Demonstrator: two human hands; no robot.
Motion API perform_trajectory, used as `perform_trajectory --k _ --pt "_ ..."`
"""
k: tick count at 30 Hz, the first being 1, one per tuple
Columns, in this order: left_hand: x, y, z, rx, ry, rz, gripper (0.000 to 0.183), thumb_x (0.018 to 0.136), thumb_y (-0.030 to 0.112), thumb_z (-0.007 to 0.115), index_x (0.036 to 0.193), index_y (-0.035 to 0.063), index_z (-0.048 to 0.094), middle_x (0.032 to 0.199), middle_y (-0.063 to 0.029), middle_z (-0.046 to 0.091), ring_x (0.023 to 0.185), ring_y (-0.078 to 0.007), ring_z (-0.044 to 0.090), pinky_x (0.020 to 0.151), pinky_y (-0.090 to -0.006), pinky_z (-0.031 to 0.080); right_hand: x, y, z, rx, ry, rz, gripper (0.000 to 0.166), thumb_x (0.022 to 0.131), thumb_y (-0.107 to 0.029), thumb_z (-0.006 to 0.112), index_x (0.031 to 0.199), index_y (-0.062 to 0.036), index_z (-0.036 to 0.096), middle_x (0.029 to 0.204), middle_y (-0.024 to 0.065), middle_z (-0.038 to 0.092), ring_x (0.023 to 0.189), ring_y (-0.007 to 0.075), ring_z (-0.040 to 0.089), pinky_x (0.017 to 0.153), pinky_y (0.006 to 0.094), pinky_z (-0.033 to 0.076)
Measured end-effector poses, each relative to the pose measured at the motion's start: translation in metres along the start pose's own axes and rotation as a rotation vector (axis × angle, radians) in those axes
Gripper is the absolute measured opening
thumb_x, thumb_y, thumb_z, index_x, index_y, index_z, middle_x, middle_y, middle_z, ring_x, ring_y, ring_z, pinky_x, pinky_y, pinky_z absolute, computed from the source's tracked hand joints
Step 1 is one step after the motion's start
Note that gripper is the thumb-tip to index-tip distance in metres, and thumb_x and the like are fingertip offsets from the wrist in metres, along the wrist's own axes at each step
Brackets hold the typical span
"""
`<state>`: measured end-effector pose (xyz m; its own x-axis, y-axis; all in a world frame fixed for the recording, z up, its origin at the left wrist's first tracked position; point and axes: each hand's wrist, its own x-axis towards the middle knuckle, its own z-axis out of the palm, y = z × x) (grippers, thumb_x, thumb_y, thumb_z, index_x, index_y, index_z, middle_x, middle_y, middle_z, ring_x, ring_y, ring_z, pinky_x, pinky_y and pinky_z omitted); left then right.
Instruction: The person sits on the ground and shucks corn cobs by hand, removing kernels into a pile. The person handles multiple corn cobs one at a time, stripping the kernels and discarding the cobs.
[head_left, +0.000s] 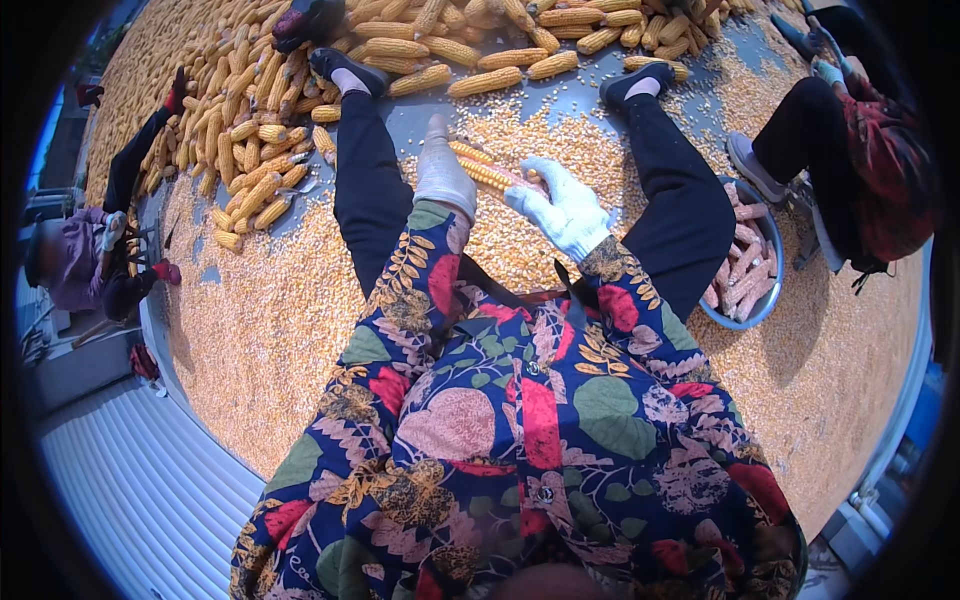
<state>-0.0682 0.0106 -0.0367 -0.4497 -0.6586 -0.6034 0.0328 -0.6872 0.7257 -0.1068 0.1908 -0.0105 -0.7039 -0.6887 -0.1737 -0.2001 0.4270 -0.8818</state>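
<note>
A partly shelled ear of corn (486, 175) lies between my hands, above a layer of loose kernels. Rows of yellow kernels remain near its left part, while bare pinkish cob shows toward the right. My left hand (444, 169), in a pale, worn glove, grips the left end, and its fingers hide that end. My right hand (566, 201) wears a white knit glove. Its thumb and fingers curve around the bare right end of the ear. Beneath both hands, loose corn kernels (510, 259) cover the ground between my legs.
Unshelled ears (259, 127) are heaped ahead and to the left. A metal basin (780, 262) of bare cobs stands beside my right leg. One gloved person (885, 172) sits at right; another (79, 255) is at far left. Corrugated sheeting (150, 480) lies at lower left.
</note>
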Motion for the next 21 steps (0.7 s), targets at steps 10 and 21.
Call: perform_trajectory --k 10,21 --pt "-0.021 0.016 0.018 -0.242 -0.410 -0.128 0.034 0.083 0.037 0.070 0.078 0.0065 0.057 0.068 -0.0061 0.057 0.071 -0.0233 0.060 0.075 -0.0449 0.054 0.004 -0.007 -0.015 0.850 -0.324 0.615 0.055 0.093 -0.053 0.045 0.114 -0.0022 0.052 0.073 0.0081 0.062 0.046 0.0113 0.053 0.037 0.0254 0.045" --pt "-0.016 0.001 0.025 -0.112 -0.265 -0.182 0.029 0.086 0.034 0.066 0.092 0.0089 0.051 0.066 -0.0073 0.054 0.059 -0.0225 0.059 0.059 -0.0394 0.054 0.011 0.009 0.016 0.086 0.026 0.176 0.050 0.087 -0.045 0.057 0.114 -0.0025 0.058 0.071 0.0075 0.060 0.056 0.0128 0.057 0.049 0.0288 0.045"
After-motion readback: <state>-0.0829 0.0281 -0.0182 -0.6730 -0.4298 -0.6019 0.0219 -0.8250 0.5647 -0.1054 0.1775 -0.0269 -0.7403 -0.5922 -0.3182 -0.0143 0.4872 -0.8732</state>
